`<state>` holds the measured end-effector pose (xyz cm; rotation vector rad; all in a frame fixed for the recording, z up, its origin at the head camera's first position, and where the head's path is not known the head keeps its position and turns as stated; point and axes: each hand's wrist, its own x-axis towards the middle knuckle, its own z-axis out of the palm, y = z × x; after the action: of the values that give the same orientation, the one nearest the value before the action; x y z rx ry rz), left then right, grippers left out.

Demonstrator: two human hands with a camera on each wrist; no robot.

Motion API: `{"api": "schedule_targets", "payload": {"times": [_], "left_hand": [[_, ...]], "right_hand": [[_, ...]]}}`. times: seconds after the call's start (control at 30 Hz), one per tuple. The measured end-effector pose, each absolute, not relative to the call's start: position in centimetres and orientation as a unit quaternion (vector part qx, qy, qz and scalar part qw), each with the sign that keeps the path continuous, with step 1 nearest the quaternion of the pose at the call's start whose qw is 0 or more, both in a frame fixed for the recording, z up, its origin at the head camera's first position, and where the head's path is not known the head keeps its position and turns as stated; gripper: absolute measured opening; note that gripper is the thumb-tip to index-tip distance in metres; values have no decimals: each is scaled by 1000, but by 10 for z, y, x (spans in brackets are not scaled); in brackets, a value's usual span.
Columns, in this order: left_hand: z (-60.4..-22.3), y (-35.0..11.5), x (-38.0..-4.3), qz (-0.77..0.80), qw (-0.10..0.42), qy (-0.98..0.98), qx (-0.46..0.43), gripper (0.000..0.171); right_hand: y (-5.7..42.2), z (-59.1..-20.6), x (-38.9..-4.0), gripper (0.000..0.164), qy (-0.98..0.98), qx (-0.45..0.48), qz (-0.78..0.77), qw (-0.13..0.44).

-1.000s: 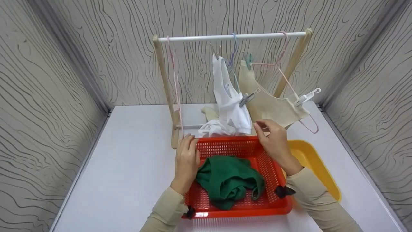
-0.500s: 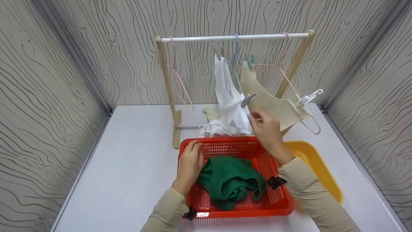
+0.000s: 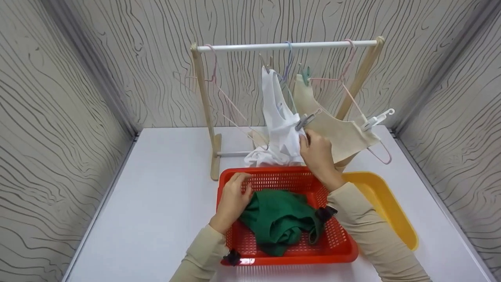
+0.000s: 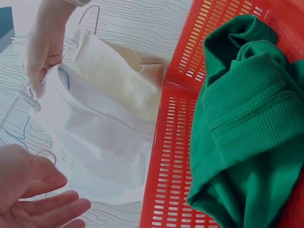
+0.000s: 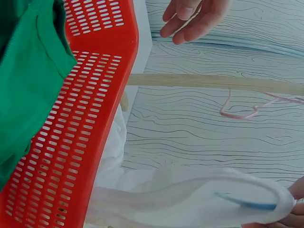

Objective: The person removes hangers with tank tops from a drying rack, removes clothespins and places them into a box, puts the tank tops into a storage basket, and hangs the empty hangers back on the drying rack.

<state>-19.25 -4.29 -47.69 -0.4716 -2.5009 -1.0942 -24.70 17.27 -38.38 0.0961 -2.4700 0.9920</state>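
White sleeveless top (image 3: 276, 121), shoulder pinched in my right hand (image 3: 318, 153).
Nearest: red plastic basket (image 3: 291, 259), rectangular, slotted walls, containing a crumpled green garment (image 3: 280, 219), finely ribbed; my left hand (image 3: 233, 199), fingers loosely bent, holding nothing, over the basket's left side, well apart from the right. Beyond the far rim: the white top, smooth, tilted, lower folds bunched, to the far right of my left hand; grey clip (image 3: 306, 120) just beside my right fingers. Right: cream cloth garment (image 3: 332, 129), curved neckline. Above: white rail (image 3: 250, 47), smooth, cylindrical.
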Motion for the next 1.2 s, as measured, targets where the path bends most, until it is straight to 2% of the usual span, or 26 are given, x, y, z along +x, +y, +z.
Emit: {"api": "schedule_targets", "payload": {"times": [0.4, 0.67, 1.2], "left_hand": [[-475, -44, -191, -399, 159, -890, -153, 19], [-478, -43, -193, -399, 192, -879, -175, 16], [-471, -40, -195, -404, 159, -885, -169, 17]], "right_hand": [[179, -384, -255, 30, -911, -39, 346, 220], [187, -391, -260, 26, -910, -36, 306, 277], [188, -397, -257, 25, -889, -14, 314, 333]]}}
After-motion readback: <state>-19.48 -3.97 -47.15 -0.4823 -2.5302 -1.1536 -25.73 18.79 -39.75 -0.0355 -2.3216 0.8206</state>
